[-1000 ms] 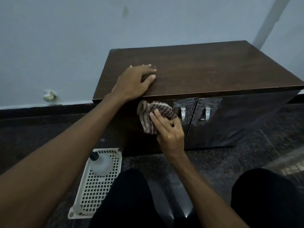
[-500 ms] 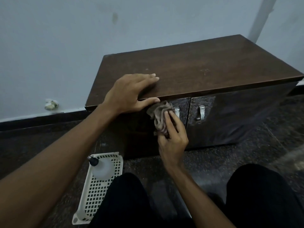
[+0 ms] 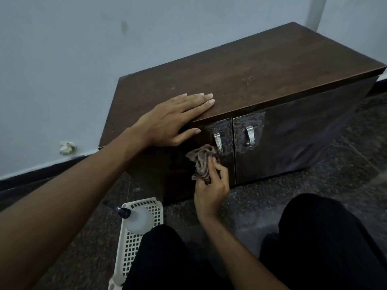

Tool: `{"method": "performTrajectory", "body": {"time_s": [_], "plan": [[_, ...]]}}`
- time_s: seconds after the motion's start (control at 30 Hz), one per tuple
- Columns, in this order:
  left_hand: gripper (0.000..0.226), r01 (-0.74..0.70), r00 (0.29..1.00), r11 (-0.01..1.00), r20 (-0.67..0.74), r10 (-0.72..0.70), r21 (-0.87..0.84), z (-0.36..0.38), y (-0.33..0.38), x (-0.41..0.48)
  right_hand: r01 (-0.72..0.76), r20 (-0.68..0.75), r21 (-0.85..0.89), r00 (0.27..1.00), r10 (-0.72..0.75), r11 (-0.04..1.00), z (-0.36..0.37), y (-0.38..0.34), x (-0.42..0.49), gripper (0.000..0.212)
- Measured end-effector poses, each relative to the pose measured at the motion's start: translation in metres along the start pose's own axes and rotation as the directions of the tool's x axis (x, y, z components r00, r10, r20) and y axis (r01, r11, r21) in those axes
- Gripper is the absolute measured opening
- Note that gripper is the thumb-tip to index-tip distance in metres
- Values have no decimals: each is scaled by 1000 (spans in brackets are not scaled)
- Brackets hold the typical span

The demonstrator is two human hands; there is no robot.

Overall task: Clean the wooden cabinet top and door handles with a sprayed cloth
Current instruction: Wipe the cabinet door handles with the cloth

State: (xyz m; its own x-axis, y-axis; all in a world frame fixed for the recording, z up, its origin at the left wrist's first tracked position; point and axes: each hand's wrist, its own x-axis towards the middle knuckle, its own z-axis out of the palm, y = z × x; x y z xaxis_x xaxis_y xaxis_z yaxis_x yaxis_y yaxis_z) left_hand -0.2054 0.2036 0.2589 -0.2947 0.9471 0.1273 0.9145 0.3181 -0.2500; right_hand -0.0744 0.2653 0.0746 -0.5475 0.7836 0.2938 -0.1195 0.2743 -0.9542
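The cabinet top (image 3: 261,76) carries the left hand (image 3: 173,118), flat and open, holding nothing, thumb over the front edge. At 5 o'clock from it the right hand (image 3: 211,187) is closed around the bunched cloth (image 3: 202,160), pressed on the left door. I think the cloth should go up to 1 o'clock, wrap the left handle (image 3: 217,141) fully and rub along it, then the right handle (image 3: 250,136)

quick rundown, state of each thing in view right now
left hand: flat on the cabinet top, open
right hand: grip shut on the cloth
cloth: bunched, pressed to the left door below its handle
both doors: closed
right handle: untouched
spray bottle: lying in the white basket
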Motion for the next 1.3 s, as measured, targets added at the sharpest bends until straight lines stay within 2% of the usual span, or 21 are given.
{"method": "performTrajectory", "body": {"time_s": [0.07, 0.17, 0.27, 0.37, 0.43, 0.6, 0.63, 0.73, 0.87, 1.0, 1.03, 1.13, 1.17, 1.23, 1.3], "plan": [[67, 6, 1000, 1000, -13, -6, -3, 0, 0, 0, -158, -69, 23, 985, 159, 987, 3, -3, -1, 37], [73, 50, 998, 999, -28, -50, -20, -1, 1, -1, -432, -108, 140, 888, 447, 891, 11, -5, 2, 21], [77, 64, 998, 998, -28, -64, -5, -1, 2, 0, -596, -63, 327, 761, 646, 734, 18, -16, 10, 16], [78, 72, 997, 997, -35, -72, -5, -1, 2, 0, -702, 57, 460, 635, 771, 544, 20, -32, 16, 14], [80, 91, 995, 996, -45, -92, -21, -1, 2, 0, -705, 112, 511, 621, 776, 491, 19, -46, 18, 14], [83, 107, 992, 994, -56, -109, -37, -1, 3, 0, -663, 156, 577, 663, 732, 477, 15, -74, 28, 12], [84, 109, 992, 993, -60, -111, -40, -1, 3, 0, -659, 149, 572, 669, 729, 488, 14, -75, 28, 9], [84, 112, 991, 993, -71, -115, -47, -1, 2, 0, -598, 69, 500, 749, 659, 627, 14, -73, 22, 7], [84, 114, 990, 992, -82, -118, -60, -1, 2, 0, -534, 0, 446, 803, 596, 718, 15, -63, 17, 19], [84, 119, 989, 991, -79, -123, -56, -1, 2, -1, -608, -8, 369, 754, 657, 703, 17, -47, 10, 11], [84, 121, 989, 991, -79, -125, -56, -1, 3, -1, -645, 10, 371, 722, 692, 668, 16, -46, 10, 5], [84, 127, 988, 990, -85, -132, -60, -1, 4, -1, -763, 119, 455, 563, 818, 459, 14, -47, 17, 7], [84, 129, 987, 990, -86, -135, -63, -1, 4, -1, -780, 153, 473, 531, 833, 410, 11, -49, 21, 9], [84, 131, 987, 989, -89, -137, -68, -2, 3, -2, -785, 180, 474, 530, 829, 399, 9, -53, 24, 12], [85, 134, 986, 988, -94, -140, -74, -2, 3, -2, -760, 174, 458, 585, 792, 461, 9, -60, 23, 12]]}}
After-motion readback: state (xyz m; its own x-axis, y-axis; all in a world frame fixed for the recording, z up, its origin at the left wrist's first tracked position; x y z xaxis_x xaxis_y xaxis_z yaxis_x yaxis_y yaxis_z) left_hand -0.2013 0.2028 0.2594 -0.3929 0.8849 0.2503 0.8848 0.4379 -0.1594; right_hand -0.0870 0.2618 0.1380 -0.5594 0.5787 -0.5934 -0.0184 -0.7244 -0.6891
